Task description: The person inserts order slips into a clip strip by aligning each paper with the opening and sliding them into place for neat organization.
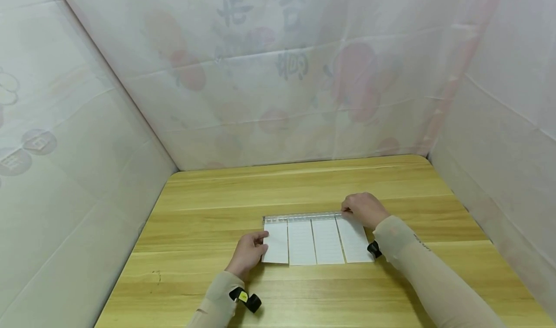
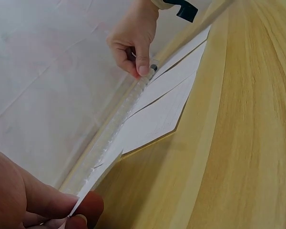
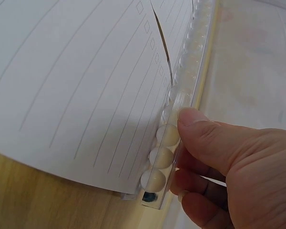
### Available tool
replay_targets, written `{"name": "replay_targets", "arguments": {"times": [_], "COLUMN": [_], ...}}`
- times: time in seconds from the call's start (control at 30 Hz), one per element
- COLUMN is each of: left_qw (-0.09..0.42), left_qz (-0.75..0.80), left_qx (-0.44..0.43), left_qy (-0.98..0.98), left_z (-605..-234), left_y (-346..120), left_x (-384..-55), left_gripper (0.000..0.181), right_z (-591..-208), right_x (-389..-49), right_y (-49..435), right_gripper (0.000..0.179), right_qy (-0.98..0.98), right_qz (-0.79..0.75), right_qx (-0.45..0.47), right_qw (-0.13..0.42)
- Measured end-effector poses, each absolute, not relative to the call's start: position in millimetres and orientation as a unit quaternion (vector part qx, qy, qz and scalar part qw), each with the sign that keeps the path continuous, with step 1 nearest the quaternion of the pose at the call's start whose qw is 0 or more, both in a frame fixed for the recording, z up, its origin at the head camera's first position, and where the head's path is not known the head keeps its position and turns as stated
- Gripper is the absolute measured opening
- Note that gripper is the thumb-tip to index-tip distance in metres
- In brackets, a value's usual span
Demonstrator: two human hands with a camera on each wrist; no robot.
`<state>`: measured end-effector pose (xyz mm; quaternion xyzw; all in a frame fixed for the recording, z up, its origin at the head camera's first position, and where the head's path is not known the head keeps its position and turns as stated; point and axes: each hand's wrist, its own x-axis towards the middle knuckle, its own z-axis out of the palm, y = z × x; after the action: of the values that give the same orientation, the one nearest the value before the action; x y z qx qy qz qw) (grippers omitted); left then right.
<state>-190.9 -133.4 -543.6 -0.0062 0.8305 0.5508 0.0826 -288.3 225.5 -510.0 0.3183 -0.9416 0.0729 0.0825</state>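
Observation:
A clear plastic ticket rail [image 1: 304, 217] lies across the table, with a row of round balls [image 3: 157, 157] inside it. Several white paper slips stand side by side with their upper edges at the rail; ruled lines show on the rightmost slip [image 3: 86, 95]. My left hand [image 1: 247, 253] pinches the left edge of the leftmost slip [image 1: 275, 243] between thumb and fingers, and in the left wrist view this slip is lifted and nearly edge-on. At the other end, my right hand [image 1: 364, 209] grips the rail, thumb [image 3: 195, 117] on top and fingers curled at its far side.
The wood-grain table [image 1: 195, 250] has rounded far corners. Pale printed sheets hang behind it [image 1: 278, 125] and along both sides. A black wrist camera [image 1: 247, 299] is strapped to the left forearm, another [image 1: 374, 249] to the right.

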Motion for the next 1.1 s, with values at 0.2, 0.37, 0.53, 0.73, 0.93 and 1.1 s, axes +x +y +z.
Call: {"name": "replay_targets", "arguments": {"times": [0.2,0.37,0.53,0.73,0.93,1.1], "left_qw": [0.075,0.077,0.072,0.065,0.055,0.012], "left_qz": [0.55,0.552,0.545,0.532,0.489,0.373], "left_qx": [-0.005,-0.009,-0.004,0.001,0.033,0.093], "left_qy": [0.832,0.831,0.835,0.844,0.87,0.923], "left_z": [-541.7,-540.2,-541.1,-542.1,-537.6,-529.3], "left_y": [-131.7,-131.2,-132.1,-133.2,-133.1,-132.3], "left_x": [-191.7,-192.0,-191.1,-191.0,-189.8,-186.3], "left_gripper": [0.037,0.037,0.036,0.036,0.041,0.047], "right_z": [-511.6,-512.2,-511.6,-511.7,-511.3,-510.4], "right_x": [-288.3,-289.0,-289.7,-290.2,-289.9,-289.5], "right_y": [225.7,225.9,226.2,225.9,225.7,225.7], "right_gripper": [0.012,0.013,0.015,0.015,0.015,0.015], "right_qy": [-0.941,-0.939,-0.939,-0.939,-0.937,-0.937], "right_qz": [0.074,0.073,0.073,0.073,0.076,0.076], "right_qx": [0.319,0.322,0.322,0.324,0.327,0.326], "right_qw": [0.088,0.092,0.092,0.094,0.099,0.096]}}
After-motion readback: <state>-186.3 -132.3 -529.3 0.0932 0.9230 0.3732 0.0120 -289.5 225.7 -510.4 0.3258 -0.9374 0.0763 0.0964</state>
